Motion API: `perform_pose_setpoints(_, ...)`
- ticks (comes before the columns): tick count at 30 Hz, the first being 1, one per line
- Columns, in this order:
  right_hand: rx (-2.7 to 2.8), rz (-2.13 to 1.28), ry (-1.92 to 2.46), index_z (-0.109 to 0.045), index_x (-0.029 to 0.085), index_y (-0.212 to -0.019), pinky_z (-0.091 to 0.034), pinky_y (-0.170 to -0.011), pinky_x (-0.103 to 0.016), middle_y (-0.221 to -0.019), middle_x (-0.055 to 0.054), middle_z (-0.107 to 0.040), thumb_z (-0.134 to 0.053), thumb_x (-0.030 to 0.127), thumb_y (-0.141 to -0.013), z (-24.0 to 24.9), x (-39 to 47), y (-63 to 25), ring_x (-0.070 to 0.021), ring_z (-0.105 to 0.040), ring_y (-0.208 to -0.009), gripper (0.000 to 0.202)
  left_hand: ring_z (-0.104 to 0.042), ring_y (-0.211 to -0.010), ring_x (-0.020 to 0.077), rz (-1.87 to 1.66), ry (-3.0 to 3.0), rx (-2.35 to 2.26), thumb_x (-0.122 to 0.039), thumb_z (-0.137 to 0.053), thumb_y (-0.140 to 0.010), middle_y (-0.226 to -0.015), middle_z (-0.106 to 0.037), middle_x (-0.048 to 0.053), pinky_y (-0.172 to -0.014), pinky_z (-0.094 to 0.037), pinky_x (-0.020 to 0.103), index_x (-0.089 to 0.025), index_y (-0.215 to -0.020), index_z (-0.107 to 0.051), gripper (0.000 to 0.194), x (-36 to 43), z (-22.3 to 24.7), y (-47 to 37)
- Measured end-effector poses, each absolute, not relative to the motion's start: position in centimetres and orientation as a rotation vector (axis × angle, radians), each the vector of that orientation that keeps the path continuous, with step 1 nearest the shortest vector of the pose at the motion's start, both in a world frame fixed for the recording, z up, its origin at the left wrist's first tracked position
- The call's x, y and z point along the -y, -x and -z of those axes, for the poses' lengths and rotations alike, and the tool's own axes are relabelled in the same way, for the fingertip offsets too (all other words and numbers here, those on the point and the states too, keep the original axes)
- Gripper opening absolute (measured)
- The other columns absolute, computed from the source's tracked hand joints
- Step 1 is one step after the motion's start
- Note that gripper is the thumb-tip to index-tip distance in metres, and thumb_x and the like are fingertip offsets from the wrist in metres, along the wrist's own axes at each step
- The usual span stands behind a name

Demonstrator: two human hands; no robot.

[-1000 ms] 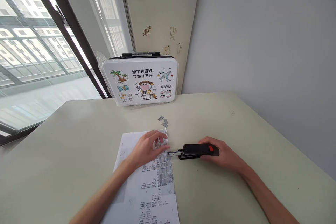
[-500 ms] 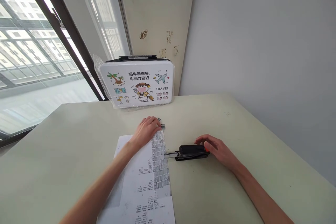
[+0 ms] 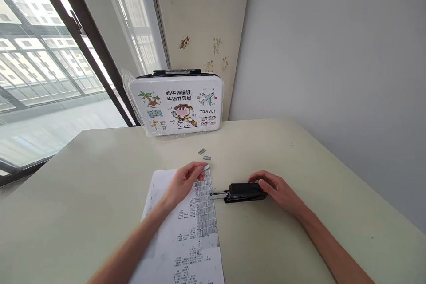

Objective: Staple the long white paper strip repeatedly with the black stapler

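Note:
Between the thumb and fingers of my left hand (image 3: 186,178) is a small strip of staples (image 3: 206,168), held over the top right corner of the printed paper (image 3: 173,239). Two more staple strips (image 3: 207,158) lie on the table just beyond that hand. A black stapler (image 3: 245,190) rests on its side of the table right of the paper, its metal staple tray (image 3: 219,195) sticking out toward the paper's edge. My right hand (image 3: 274,188) is closed around the stapler's rear end, thumb on top; a bit of red shows there.
A white cartoon-printed case (image 3: 178,106) in clear plastic wrap stands upright at the back of the pale table (image 3: 299,239). Behind it are a wall corner (image 3: 203,17) and, to the left, a window (image 3: 43,62). A grey wall (image 3: 333,53) borders the right side.
My left hand has picked up one staple strip and drawn it back toward me over the paper. My right hand stays at the stapler. The view has shifted slightly.

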State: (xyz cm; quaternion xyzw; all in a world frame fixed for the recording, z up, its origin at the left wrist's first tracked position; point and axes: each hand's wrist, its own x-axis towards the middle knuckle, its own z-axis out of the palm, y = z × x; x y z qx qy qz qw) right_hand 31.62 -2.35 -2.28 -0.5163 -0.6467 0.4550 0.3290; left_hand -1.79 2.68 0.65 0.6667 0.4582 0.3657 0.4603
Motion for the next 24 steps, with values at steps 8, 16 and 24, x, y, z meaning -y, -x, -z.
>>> perform_pose_setpoints(8,1.712,-1.201,1.374,-0.069,0.028,-0.115,-0.052,-0.092,-0.039,-0.119,-0.006,-0.073,-0.047,0.066,-0.102,2.4,2.3,-31.6,-0.0279,-0.065,-0.110,0.046,-0.070,-0.086,0.0198,-0.738,-1.565,-1.225,-0.053,-0.065,-0.097,-0.086,-0.072,0.001,-0.082,-0.057,0.033,-0.026,-0.124,-0.074,0.039,0.3,-2.0,1.2)
perform_pose_setpoints(16,1.744,-1.192,1.371,-0.068,0.029,-0.114,-0.050,-0.091,-0.039,-0.117,-0.005,-0.073,-0.047,0.065,-0.102,2.5,2.2,-31.7,-0.0274,-0.065,-0.107,0.044,-0.068,-0.094,0.0202,-0.791,-2.052,-1.156,-0.042,-0.062,-0.101,-0.112,-0.070,0.005,-0.061,-0.054,0.024,-0.029,-0.112,-0.077,0.022,2.0,-0.8,0.5)
perform_pose_setpoints(24,1.762,-1.177,1.372,-0.069,0.028,-0.113,-0.050,-0.088,-0.037,-0.113,-0.005,-0.074,-0.048,0.064,-0.102,2.5,2.2,-31.8,-0.0257,-0.065,-0.101,0.043,-0.070,-0.099,0.0210,-0.802,-2.198,-1.144,-0.036,-0.064,-0.101,-0.110,-0.072,0.004,-0.088,-0.059,0.035,-0.027,-0.111,-0.075,0.016,2.3,0.4,0.2)
